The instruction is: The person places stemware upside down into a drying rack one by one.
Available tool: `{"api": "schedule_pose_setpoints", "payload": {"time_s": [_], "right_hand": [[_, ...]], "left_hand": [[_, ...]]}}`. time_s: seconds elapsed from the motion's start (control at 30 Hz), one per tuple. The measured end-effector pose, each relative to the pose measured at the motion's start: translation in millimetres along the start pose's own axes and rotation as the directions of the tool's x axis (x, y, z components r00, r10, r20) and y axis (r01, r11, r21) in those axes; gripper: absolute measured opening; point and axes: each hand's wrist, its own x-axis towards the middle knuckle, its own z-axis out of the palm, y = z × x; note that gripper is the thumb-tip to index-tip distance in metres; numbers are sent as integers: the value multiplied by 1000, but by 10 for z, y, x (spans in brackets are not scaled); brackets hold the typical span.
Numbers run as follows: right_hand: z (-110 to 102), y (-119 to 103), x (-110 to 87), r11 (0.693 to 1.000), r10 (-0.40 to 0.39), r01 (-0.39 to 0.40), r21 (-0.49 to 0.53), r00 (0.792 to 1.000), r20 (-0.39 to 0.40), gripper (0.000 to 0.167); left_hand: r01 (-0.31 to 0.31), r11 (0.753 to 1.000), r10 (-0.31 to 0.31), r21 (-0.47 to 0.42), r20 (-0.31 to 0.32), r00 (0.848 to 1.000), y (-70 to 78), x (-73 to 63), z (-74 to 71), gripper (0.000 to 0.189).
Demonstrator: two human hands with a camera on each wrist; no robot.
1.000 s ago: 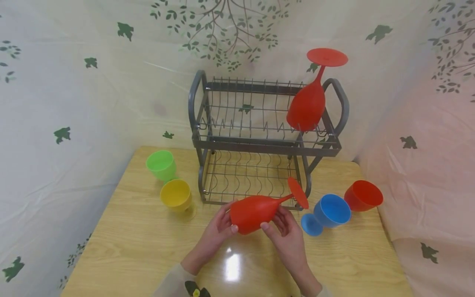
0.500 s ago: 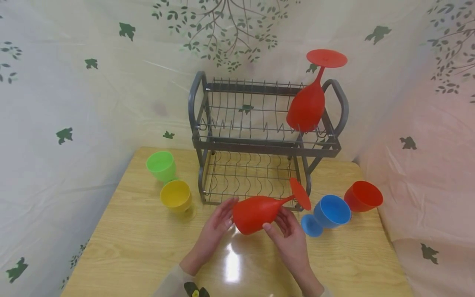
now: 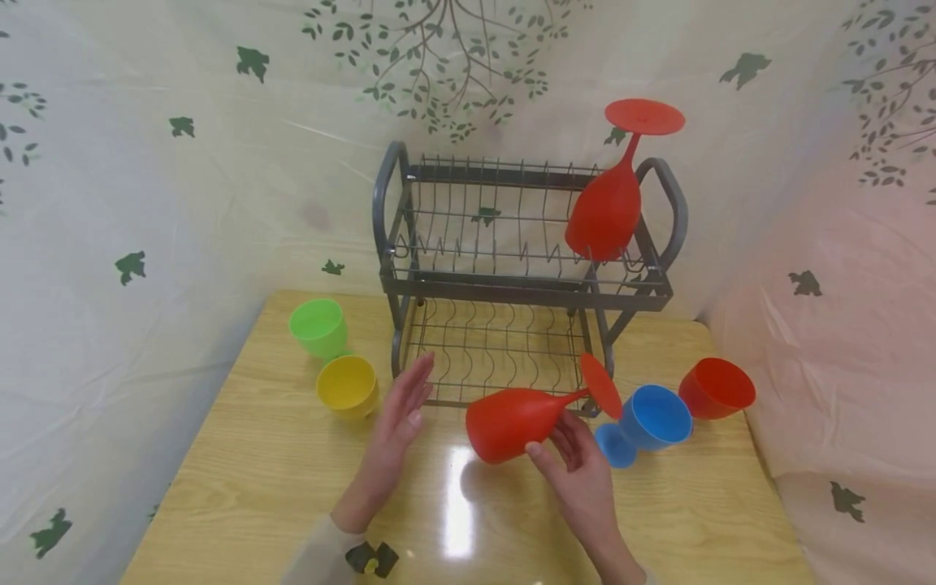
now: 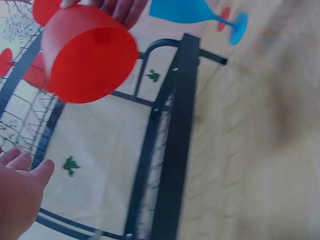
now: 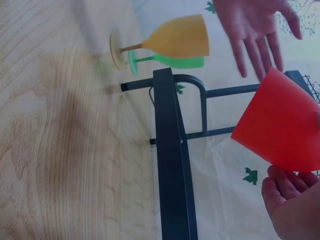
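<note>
A red plastic goblet [image 3: 512,422] lies sideways in the air before the rack, its mouth facing left and its foot to the right. My right hand [image 3: 581,479] grips it where the bowl narrows to the stem, thumb in front and fingers behind. My left hand [image 3: 387,443] is apart from the goblet, to its left, with fingers extended. In the left wrist view the goblet's open mouth [image 4: 95,65] faces the camera. The right wrist view has the left hand [image 5: 257,35] spread beyond the goblet bowl [image 5: 285,125].
A two-tier black dish rack [image 3: 526,288] stands at the back, with another red goblet [image 3: 607,211] upside down on its upper tier. Green [image 3: 318,327] and yellow goblets [image 3: 347,386] stand at left on the wooden table [image 3: 241,487]. Blue [image 3: 654,418] and red goblets [image 3: 717,387] are at right.
My left hand has let go of the goblet and moved left, its fingers straightening. The goblet has shifted slightly right in my right hand.
</note>
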Motion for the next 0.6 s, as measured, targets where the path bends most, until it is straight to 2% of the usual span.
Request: {"api": "schedule_pose_setpoints", "payload": {"time_s": [0.13, 0.23, 0.3, 0.37, 0.43, 0.6], "right_hand": [[-8, 5, -3, 1000, -21, 21, 10, 1000, -7, 62], [-18, -18, -13, 1000, -6, 6, 6, 1000, -9, 62], [-26, -40, -19, 1000, 6, -6, 2, 1000, -11, 62], [-32, -66, -23, 1000, 16, -16, -4, 1000, -15, 62], [-35, -90, -28, 1000, 18, -19, -7, 1000, -21, 61], [-34, -140, -34, 1000, 9, -9, 0, 999, -34, 61]], "left_hand": [[-69, 993, 70, 94, -10, 997, 97, 107, -53, 62], [-151, 963, 158, 223, -16, 987, 147, 209, -111, 63], [-228, 914, 247, 336, -14, 969, 175, 291, -150, 63], [-292, 849, 330, 441, -10, 944, 208, 374, -188, 64], [-330, 783, 387, 528, 2, 922, 245, 453, -224, 66], [-339, 658, 430, 673, 35, 902, 326, 606, -319, 72]]}}
